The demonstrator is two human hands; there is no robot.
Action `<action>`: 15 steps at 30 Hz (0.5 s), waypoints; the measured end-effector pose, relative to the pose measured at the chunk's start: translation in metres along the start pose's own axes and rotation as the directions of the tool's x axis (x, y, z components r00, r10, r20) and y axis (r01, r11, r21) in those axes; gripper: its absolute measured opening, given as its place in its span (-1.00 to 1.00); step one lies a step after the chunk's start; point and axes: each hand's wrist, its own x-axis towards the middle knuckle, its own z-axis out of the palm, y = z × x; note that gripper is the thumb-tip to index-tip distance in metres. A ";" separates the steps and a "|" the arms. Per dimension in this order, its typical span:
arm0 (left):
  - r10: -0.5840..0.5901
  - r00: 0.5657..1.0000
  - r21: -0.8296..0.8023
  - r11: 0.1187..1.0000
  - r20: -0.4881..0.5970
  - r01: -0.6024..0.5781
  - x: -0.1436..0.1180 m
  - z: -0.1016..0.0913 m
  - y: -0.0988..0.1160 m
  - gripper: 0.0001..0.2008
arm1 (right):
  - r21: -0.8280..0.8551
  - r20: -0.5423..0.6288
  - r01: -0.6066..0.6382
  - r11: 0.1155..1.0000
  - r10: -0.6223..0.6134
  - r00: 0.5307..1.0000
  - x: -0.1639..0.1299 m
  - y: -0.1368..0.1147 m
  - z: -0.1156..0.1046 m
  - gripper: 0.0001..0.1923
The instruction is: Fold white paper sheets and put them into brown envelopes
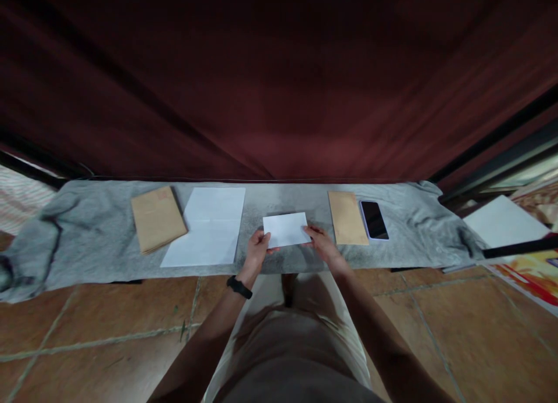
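A white folded sheet of paper point(285, 229) is held level between my two hands, just over the front part of the cloth-covered bench. My left hand point(258, 245) grips its left end, thumb on top and fingers underneath. At the right end my right hand point(320, 241) pinches it the same way. To the left lie white sheets with a crease across them point(209, 228). A stack of brown envelopes point(157, 218) overlaps their left edge. Right of my hands rests a single brown envelope point(347, 218).
A phone with a dark screen point(375, 220) lies beside the single envelope. Grey cloth point(100, 240) covers the narrow bench. A dark red curtain point(279, 100) hangs behind it. On the right are a black bar point(518, 248) and a white board point(503, 220); tiled floor point(143, 333) lies below.
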 end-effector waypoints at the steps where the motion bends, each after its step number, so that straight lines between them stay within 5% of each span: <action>1: 0.000 1.000 -0.017 1.000 -0.009 0.000 0.000 0.001 -0.001 -0.68 | 0.027 0.022 -0.043 0.999 0.043 0.999 -0.004 0.001 0.000 -0.60; 9: 0.006 1.000 -0.060 0.998 -0.018 -0.007 0.003 -0.011 0.001 -0.58 | -0.049 0.079 -0.064 0.997 0.068 0.995 -0.011 -0.003 -0.013 -0.74; 15: -0.052 0.990 0.012 0.999 0.133 0.051 -0.003 -0.026 0.008 -0.65 | -0.052 0.113 -0.043 0.998 0.049 0.992 -0.012 -0.011 -0.016 -0.66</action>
